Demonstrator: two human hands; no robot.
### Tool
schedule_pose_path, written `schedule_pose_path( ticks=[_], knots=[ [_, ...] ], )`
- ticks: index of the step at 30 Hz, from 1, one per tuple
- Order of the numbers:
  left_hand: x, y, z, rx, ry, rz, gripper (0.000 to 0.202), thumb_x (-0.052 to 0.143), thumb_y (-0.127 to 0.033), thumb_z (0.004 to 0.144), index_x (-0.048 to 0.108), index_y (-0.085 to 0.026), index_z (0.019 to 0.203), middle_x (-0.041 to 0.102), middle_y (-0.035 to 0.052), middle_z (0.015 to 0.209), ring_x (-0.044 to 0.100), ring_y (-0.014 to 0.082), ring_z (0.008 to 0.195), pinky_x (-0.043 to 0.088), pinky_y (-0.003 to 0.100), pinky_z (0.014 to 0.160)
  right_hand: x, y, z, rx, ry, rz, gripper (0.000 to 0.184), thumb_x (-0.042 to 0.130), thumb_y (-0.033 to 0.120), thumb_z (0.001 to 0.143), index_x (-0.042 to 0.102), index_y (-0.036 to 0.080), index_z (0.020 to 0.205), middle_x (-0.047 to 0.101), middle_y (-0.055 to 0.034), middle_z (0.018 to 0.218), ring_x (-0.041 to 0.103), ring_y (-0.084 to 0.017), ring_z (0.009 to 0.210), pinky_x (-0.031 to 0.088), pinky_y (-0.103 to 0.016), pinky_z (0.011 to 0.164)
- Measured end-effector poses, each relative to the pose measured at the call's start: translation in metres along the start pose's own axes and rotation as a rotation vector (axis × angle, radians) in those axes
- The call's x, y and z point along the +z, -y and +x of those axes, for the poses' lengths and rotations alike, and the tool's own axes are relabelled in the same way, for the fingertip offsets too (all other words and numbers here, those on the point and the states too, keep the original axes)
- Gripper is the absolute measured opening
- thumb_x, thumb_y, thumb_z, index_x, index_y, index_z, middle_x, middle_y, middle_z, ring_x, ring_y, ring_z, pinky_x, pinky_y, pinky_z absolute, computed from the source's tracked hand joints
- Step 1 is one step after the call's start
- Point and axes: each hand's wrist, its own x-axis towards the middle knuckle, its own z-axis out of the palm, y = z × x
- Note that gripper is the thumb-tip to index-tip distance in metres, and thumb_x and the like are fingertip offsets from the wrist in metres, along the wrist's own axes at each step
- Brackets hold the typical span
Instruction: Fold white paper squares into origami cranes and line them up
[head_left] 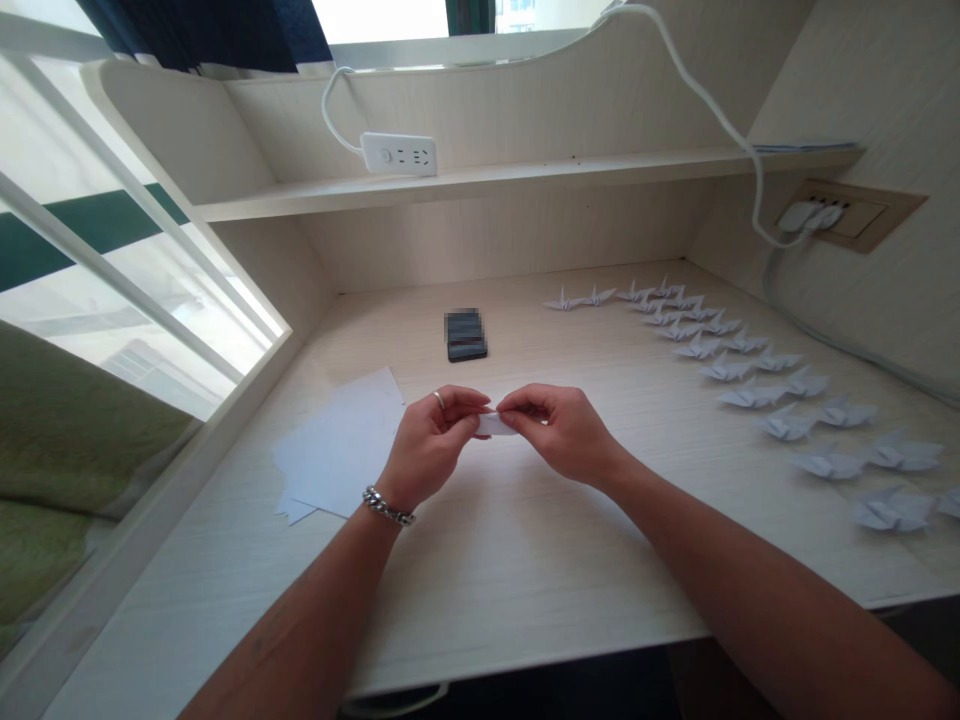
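A small folded piece of white paper point(495, 425) is held up between my two hands, over the middle of the desk. My left hand point(435, 440), with a ring on one finger and a chain bracelet at the wrist, pinches its left end. The right end is pinched between the thumb and fingers of my right hand point(559, 428). My fingers cover part of the paper, so its full folded shape is hidden. Beside my left hand, loose white sheets point(341, 440) lie in an overlapping pile.
Several folded paper cranes point(726, 368) stand in rows along the desk's right side. A dark phone-like object point(466, 335), partly blurred, lies beyond my hands. A white power strip point(398, 154) sits on the shelf point(487, 180). Its cable point(697, 90) runs to a wall socket point(862, 215).
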Motion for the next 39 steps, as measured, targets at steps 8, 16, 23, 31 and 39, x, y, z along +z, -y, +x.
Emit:
schedule_pose_path(
  ticks=[8, 16, 23, 31, 39],
  knots=[
    [0.002, 0.006, -0.001, 0.022, -0.066, 0.093, 0.020, 0.077, -0.022, 0.067, 0.066, -0.014, 0.082, 0.071, 0.0053, 0.078, 0.068, 0.0173, 0.074, 0.057, 0.031, 0.072, 0.002, 0.002, -0.001, -0.055, -0.006, -0.033, 0.006, 0.061, 0.017, 0.080, 0.067, 0.020, 0.081, 0.069, -0.0012, 0.077, 0.061, -0.015, 0.070, 0.047, -0.027, 0.067],
    [0.003, 0.007, -0.003, 0.112, -0.093, 0.269, 0.013, 0.073, -0.023, 0.071, 0.065, -0.015, 0.078, 0.071, 0.0048, 0.076, 0.067, 0.0175, 0.072, 0.056, 0.030, 0.070, 0.002, 0.000, 0.000, 0.032, 0.090, -0.075, 0.011, 0.060, 0.025, 0.083, 0.069, 0.020, 0.086, 0.071, -0.0027, 0.080, 0.063, -0.016, 0.073, 0.046, -0.028, 0.067],
    [0.001, 0.008, -0.003, 0.115, -0.042, 0.326, 0.009, 0.070, -0.020, 0.072, 0.066, -0.016, 0.079, 0.071, 0.0053, 0.080, 0.067, 0.0177, 0.075, 0.055, 0.030, 0.072, -0.004, 0.005, 0.001, -0.020, 0.195, -0.261, 0.018, 0.053, 0.017, 0.083, 0.071, 0.020, 0.081, 0.069, 0.0002, 0.072, 0.057, -0.012, 0.063, 0.040, -0.024, 0.059],
    [-0.004, 0.006, 0.001, 0.034, -0.050, 0.207, 0.013, 0.073, -0.019, 0.069, 0.064, -0.014, 0.077, 0.068, 0.0029, 0.073, 0.065, 0.0145, 0.069, 0.053, 0.026, 0.067, -0.017, 0.000, 0.005, 0.005, 0.188, -0.307, 0.017, 0.052, 0.019, 0.084, 0.069, 0.019, 0.082, 0.066, 0.0009, 0.068, 0.053, -0.011, 0.060, 0.037, -0.023, 0.057],
    [-0.002, 0.006, 0.000, 0.012, 0.056, 0.280, 0.010, 0.068, -0.019, 0.073, 0.064, -0.014, 0.081, 0.068, 0.0029, 0.076, 0.063, 0.0136, 0.071, 0.050, 0.025, 0.067, -0.005, 0.001, 0.001, -0.018, 0.241, -0.282, 0.013, 0.054, 0.021, 0.086, 0.066, 0.018, 0.082, 0.068, -0.0012, 0.076, 0.056, -0.012, 0.066, 0.038, -0.023, 0.061]
  ],
)
